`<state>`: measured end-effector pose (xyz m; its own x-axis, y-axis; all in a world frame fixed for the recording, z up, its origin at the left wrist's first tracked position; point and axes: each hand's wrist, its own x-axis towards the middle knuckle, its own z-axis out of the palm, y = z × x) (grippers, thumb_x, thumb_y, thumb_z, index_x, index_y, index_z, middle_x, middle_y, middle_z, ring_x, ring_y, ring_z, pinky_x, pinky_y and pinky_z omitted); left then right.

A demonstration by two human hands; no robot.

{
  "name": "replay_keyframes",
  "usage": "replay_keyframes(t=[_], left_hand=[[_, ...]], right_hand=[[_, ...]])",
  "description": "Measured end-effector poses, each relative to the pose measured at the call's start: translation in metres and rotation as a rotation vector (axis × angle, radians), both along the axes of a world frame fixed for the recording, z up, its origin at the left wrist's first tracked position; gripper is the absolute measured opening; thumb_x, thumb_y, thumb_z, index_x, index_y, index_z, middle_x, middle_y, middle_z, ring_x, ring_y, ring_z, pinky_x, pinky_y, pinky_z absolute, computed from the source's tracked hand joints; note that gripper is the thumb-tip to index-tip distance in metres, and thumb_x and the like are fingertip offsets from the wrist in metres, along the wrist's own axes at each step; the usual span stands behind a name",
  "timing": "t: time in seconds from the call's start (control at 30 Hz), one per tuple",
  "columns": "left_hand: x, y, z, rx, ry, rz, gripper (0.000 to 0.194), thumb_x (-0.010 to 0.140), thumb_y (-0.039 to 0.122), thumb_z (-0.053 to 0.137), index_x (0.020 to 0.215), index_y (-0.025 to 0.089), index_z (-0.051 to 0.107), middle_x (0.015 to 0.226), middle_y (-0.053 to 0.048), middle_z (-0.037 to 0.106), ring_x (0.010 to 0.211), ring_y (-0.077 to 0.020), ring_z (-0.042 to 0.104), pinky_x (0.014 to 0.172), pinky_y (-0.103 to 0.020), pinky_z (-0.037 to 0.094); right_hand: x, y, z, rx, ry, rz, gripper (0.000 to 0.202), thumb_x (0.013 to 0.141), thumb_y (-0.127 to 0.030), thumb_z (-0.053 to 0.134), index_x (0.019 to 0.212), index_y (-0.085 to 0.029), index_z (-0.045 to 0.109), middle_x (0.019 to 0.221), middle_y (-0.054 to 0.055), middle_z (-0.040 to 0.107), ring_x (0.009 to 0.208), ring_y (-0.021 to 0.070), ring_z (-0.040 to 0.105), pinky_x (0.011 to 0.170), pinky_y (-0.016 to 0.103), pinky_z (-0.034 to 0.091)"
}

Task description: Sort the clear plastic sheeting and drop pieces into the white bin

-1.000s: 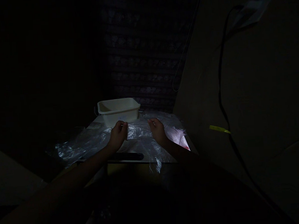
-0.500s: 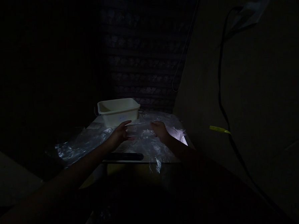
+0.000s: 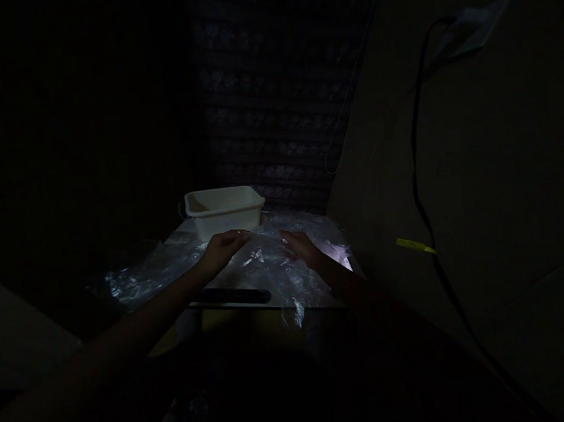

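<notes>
The picture is very dark. My left hand (image 3: pixel 221 249) is closed, thumb against fingers, on the left edge of a clear plastic bag (image 3: pixel 259 238) over the table. Opposite it, my right hand (image 3: pixel 301 244) pinches the bag's right side. More crumpled clear plastic (image 3: pixel 141 275) spreads over the table's left part, and some hangs over the front edge below my right hand. A cream plastic tub (image 3: pixel 228 221) stands just behind my left hand. Nearer to me, a long black object (image 3: pixel 234 295) lies along the front edge.
The small white table (image 3: pixel 229 278) has a pale, brightly lit patch (image 3: pixel 336 252) at its right side. On the wall at the right, a black cable (image 3: pixel 416 166) with a yellow tag (image 3: pixel 415 246) hangs down. A patterned curtain or blind (image 3: pixel 267 117) is behind the table.
The fingers of my left hand have gone from spread to pinched together. The plastic between my hands has changed shape, with a bright crease now showing below it.
</notes>
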<state>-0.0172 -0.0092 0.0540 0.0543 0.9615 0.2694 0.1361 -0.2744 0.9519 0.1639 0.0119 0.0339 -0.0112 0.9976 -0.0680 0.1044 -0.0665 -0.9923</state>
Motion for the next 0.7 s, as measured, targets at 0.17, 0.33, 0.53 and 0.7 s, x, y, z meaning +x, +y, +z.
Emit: replay_keyframes(t=[0.17, 0.33, 0.53, 0.7], left_hand=[[-0.003, 0.003, 0.000, -0.110, -0.248, -0.004, 0.016, 0.051, 0.026, 0.057, 0.062, 0.013, 0.058, 0.063, -0.002, 0.058, 0.062, -0.0142, 0.053, 0.059, -0.027, 0.041], [-0.009, 0.005, -0.004, -0.165, -0.274, 0.021, 0.020, 0.053, 0.029, 0.056, 0.064, 0.013, 0.055, 0.061, -0.002, 0.056, 0.057, -0.0129, 0.054, 0.046, -0.020, 0.038], [-0.010, 0.003, -0.001, -0.184, -0.214, 0.045, 0.021, 0.051, 0.030, 0.058, 0.060, 0.012, 0.054, 0.053, 0.000, 0.053, 0.046, -0.0074, 0.048, 0.041, -0.017, 0.032], [-0.008, 0.002, -0.001, -0.226, -0.271, -0.013, 0.018, 0.052, 0.030, 0.057, 0.055, 0.012, 0.051, 0.041, 0.006, 0.041, 0.034, -0.0018, 0.034, 0.035, -0.015, 0.024]], right_hand=[[0.000, -0.005, 0.014, 0.152, 0.097, 0.246, 0.022, 0.058, -0.035, 0.051, 0.075, -0.022, 0.056, 0.080, -0.002, 0.056, 0.076, 0.0102, 0.049, 0.062, 0.022, 0.036], [-0.002, -0.007, 0.014, 0.200, 0.079, 0.372, 0.024, 0.052, -0.027, 0.057, 0.075, -0.018, 0.057, 0.075, -0.001, 0.057, 0.070, 0.0100, 0.051, 0.066, 0.024, 0.035], [-0.004, -0.003, 0.010, 0.121, 0.205, 0.196, 0.012, 0.050, -0.023, 0.058, 0.053, -0.013, 0.052, 0.047, -0.004, 0.050, 0.045, 0.0064, 0.047, 0.055, 0.026, 0.039], [-0.004, -0.003, 0.010, 0.070, 0.380, 0.189, 0.013, 0.049, -0.022, 0.058, 0.051, -0.013, 0.048, 0.045, -0.004, 0.048, 0.042, 0.0054, 0.045, 0.050, 0.024, 0.039]])
